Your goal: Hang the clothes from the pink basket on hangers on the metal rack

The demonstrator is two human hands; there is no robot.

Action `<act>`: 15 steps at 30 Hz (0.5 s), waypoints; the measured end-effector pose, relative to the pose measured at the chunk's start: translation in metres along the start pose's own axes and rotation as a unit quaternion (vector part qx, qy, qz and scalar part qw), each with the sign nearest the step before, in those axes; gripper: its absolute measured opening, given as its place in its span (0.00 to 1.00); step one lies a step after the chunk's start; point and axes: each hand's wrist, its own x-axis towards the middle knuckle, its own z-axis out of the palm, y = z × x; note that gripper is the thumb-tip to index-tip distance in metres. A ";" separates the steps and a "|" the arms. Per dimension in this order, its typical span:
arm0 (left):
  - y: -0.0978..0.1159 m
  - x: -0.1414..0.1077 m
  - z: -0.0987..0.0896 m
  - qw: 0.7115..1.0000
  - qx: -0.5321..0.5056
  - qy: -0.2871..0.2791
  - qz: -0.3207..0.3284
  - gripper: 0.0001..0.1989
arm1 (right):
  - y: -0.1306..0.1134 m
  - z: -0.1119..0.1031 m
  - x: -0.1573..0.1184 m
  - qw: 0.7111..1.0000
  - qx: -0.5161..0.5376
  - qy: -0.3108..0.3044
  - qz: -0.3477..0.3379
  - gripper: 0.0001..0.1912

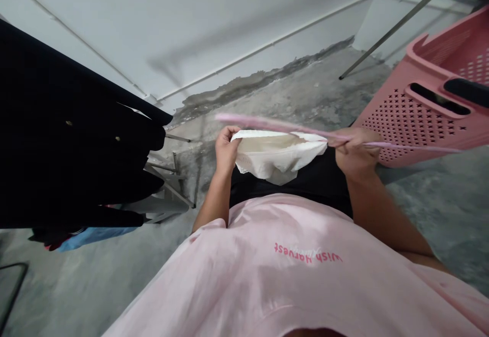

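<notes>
The person is standing on a rough concrete floor [305,97] and is looking down at both hands, which are raised in front of the body. The left hand [226,149] is gripping the left edge of a small white garment [277,156], with the fingers curled closed over the cloth. The right hand [353,148] is closing around a thin pink hanger [267,123], and it is also meeting the right end of the white garment, though it is not possible to tell if the fingers are pinching the cloth there too. The hanger is lying almost level across the top of the garment, passing from above the left hand, through the right hand and out further to the right; it looks blurred. The garment is hanging between the two hands, sagging down in the middle, just under the hanger. A pink laundry basket [428,112] with small holes is sitting near the right hand, to its right. On the left side, dark clothes [69,138] are hanging over a metal drying rack [171,184].
</notes>
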 end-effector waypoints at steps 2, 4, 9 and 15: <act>0.001 0.000 0.003 1.000 -0.004 0.002 0.009 0.07 | 0.002 0.007 0.002 0.992 -0.047 -0.120 0.010 0.21; 0.000 0.004 0.000 0.999 0.010 0.028 0.023 0.08 | 0.005 0.013 0.006 0.965 -0.092 -0.240 0.043 0.19; -0.010 0.018 -0.027 0.984 0.106 0.110 0.090 0.08 | 0.009 0.007 0.010 0.963 -0.152 -0.217 0.058 0.18; -0.028 0.017 -0.038 0.962 0.234 0.123 0.069 0.02 | 0.009 -0.012 0.006 0.998 -0.056 -0.012 0.001 0.15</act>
